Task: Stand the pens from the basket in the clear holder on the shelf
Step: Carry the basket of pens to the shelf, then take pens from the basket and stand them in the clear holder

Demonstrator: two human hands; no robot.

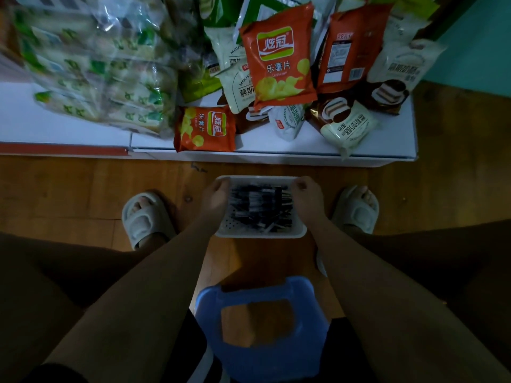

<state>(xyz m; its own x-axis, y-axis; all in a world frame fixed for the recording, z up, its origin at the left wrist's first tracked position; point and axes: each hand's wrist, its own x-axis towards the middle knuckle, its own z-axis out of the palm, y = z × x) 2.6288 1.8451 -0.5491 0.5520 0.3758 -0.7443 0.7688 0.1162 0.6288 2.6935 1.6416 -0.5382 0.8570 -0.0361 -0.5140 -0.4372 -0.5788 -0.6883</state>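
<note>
While gripped, basket (260, 233) rim under both thumbs.

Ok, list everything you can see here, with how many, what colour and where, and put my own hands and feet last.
basket: one, white, on the wood floor between the feet
pens: a heap, dark, too many to count, lying in the basket
stool: one, blue, below the basket at the bottom of the view
shelf: one, white, across the top
crisp bags: three, orange, on the shelf
cake packs: several, cream and brown, right side of the shelf
clear bag of green packets: one, left side of the shelf
slippers: two, pale, either side of the basket
left hand: grips the basket's left rim
right hand: grips its right rim
</note>
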